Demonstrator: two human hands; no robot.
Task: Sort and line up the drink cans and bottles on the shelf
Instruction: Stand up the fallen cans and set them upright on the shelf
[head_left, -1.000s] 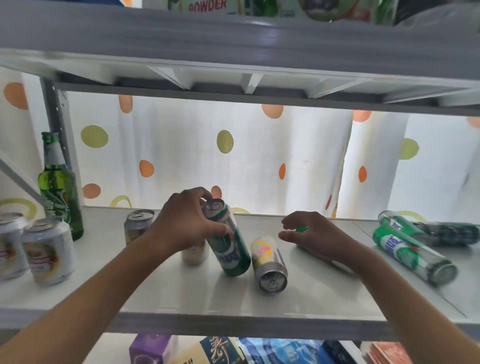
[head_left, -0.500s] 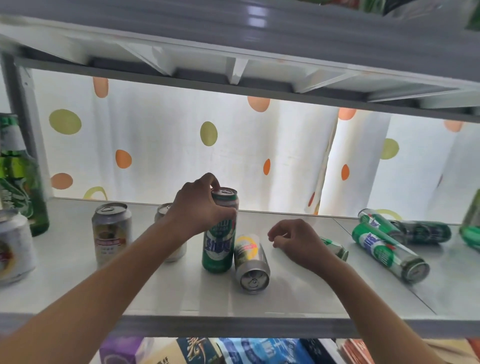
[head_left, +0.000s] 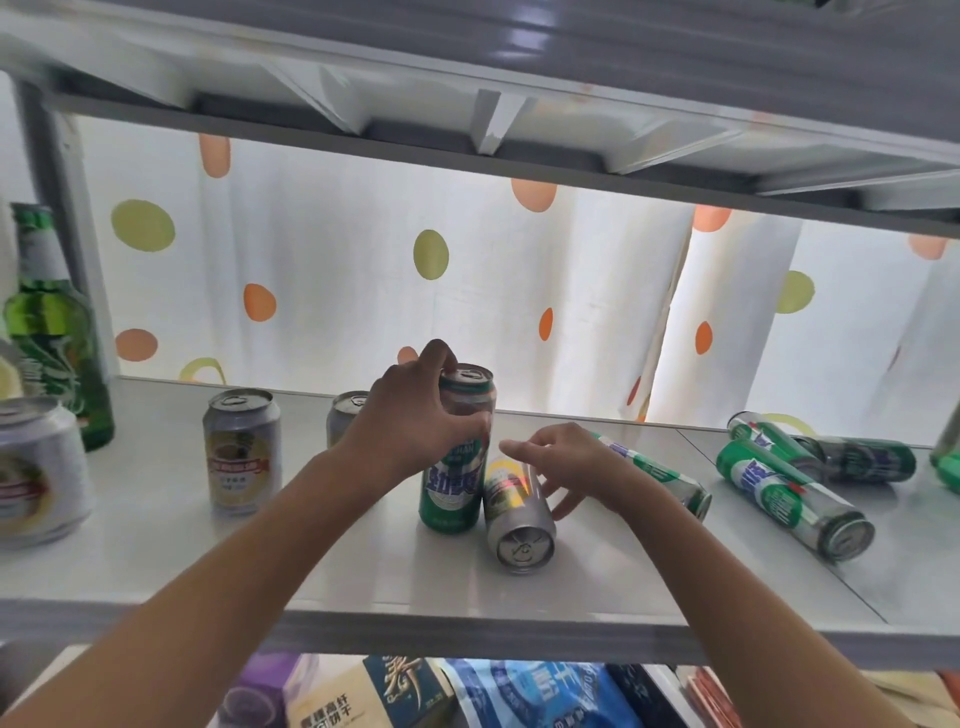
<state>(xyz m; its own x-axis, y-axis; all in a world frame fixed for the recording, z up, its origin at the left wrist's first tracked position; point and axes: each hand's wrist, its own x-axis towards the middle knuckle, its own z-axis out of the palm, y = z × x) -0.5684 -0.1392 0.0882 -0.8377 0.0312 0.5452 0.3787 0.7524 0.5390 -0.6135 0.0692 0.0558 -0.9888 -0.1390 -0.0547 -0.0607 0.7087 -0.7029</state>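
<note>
Far left: green glass bottle upright at the frame's left edge, a white can standing in front of it, partly cut off.
Left of centre: yellow-label can upright on the shelf; a grey can upright behind, half hidden by the left wrist.
Centre: left hand wrapped round the upper half of the tall green can, thumb across its front, fingertips over the rim. Can upright on the shelf.
Just right of it: silver can on its side, end facing the camera, touching the tall green can.
Right hand: over the silver can, fingers loosely spread; cannot tell whether they touch it.
Behind right wrist: another green can lying down.
Right: three green cans on their sides, close together.
Bottom of frame: snack packets on the lower shelf.
</note>
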